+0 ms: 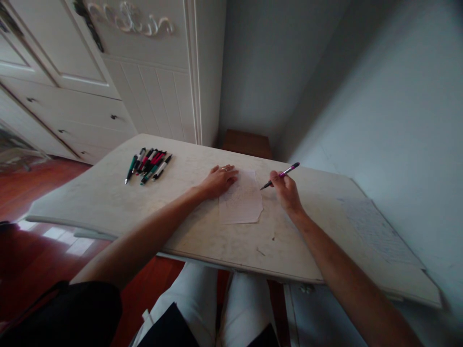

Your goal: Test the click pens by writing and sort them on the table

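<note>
A sheet of paper (pixel 241 207) with faint writing and a torn right edge lies on the white table (pixel 195 231) in front of me. My left hand (pixel 220 181) rests flat on its upper left part, fingers stretched out, a ring on one finger. Just off the paper's right edge, my right hand (pixel 285 190) grips a purple and black pen (pixel 289 169). The pen's tip points down and left, close to the paper's edge; whether it touches anything I cannot tell.
Several pens (pixel 150 164) lie in a loose pile at the table's left. Another written sheet (pixel 376 229) lies at the right, by the wall (pixel 408 159). A white cabinet (pixel 155 96) stands behind the table, and a brown wooden box-like piece (pixel 246 143) sits beyond its far edge.
</note>
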`<action>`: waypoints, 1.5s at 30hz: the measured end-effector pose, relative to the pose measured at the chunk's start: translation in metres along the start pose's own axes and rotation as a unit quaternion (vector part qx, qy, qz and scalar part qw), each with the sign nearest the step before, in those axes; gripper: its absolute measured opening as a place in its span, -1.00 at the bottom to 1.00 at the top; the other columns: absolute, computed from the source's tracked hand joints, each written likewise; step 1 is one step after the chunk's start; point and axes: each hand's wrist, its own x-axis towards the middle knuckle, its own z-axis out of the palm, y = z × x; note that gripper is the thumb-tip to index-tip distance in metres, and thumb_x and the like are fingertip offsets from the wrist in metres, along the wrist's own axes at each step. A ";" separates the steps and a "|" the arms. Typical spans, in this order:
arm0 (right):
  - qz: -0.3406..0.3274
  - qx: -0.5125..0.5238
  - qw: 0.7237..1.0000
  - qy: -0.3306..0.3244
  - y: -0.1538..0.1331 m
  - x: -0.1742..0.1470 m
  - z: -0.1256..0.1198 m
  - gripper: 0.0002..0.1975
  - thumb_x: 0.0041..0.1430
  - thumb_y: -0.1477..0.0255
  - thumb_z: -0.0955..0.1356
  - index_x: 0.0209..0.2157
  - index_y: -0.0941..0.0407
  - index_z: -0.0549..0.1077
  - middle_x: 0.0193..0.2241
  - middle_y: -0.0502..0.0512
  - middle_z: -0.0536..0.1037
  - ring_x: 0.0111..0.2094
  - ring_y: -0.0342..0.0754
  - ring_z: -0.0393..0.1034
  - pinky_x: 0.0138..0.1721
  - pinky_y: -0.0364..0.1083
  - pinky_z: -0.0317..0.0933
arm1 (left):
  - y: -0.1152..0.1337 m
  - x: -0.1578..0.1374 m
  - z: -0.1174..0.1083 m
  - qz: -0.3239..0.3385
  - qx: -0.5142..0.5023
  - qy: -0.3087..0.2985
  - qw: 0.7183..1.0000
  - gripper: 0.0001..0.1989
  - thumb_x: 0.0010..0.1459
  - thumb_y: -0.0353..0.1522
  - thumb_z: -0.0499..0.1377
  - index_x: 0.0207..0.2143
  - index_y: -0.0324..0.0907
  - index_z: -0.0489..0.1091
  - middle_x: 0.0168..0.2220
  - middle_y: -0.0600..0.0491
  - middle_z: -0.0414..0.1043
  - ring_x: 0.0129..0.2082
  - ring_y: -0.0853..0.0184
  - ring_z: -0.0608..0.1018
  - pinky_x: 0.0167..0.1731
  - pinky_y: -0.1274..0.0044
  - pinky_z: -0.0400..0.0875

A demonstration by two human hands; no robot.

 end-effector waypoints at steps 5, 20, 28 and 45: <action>0.070 0.086 0.992 0.059 0.017 0.014 -0.005 -0.45 -0.05 -0.14 0.36 -0.53 0.11 0.36 -0.62 -0.03 0.40 -0.55 -0.13 0.32 -0.50 -0.14 0.23 | -0.023 0.008 -0.007 -0.052 -0.058 0.107 0.991 -0.62 0.26 -0.43 -0.05 0.05 -0.22 0.40 0.14 -0.09 0.37 0.14 0.28 0.40 0.16 0.40 0.22; 0.157 0.319 0.922 0.150 0.047 0.034 -0.030 -0.62 -0.11 0.28 0.54 -0.45 0.14 0.30 -0.65 -0.08 0.47 -0.65 -0.21 0.39 -0.55 -0.22 0.37 | -0.026 -0.003 -0.029 -0.259 -0.082 0.192 0.943 -0.67 0.09 -0.46 -0.07 -0.50 -0.22 0.48 -0.45 -0.08 0.52 -0.42 0.28 0.50 -0.37 0.52 0.29; 0.117 0.348 0.917 0.156 0.034 0.027 -0.027 -0.36 -0.13 0.52 0.53 -0.08 0.01 0.16 -0.47 -0.12 0.59 -0.48 -0.11 0.54 -0.35 -0.06 0.48 | -0.037 -0.005 -0.034 -0.282 -0.105 0.207 0.931 -0.73 -0.02 -0.49 0.00 -0.47 -0.17 0.50 -0.44 -0.03 0.53 -0.40 0.29 0.50 -0.37 0.53 0.28; 0.060 0.315 0.940 -0.119 -0.010 -0.009 0.006 0.08 -0.13 0.37 0.54 0.30 0.00 -0.14 -0.34 0.03 0.63 -0.39 -0.01 0.57 -0.28 0.02 0.47 | -0.023 -0.010 -0.025 -0.220 -0.031 0.114 0.968 -0.72 0.03 -0.44 0.03 -0.39 -0.13 0.56 -0.33 -0.05 0.57 -0.30 0.22 0.54 -0.30 0.48 0.35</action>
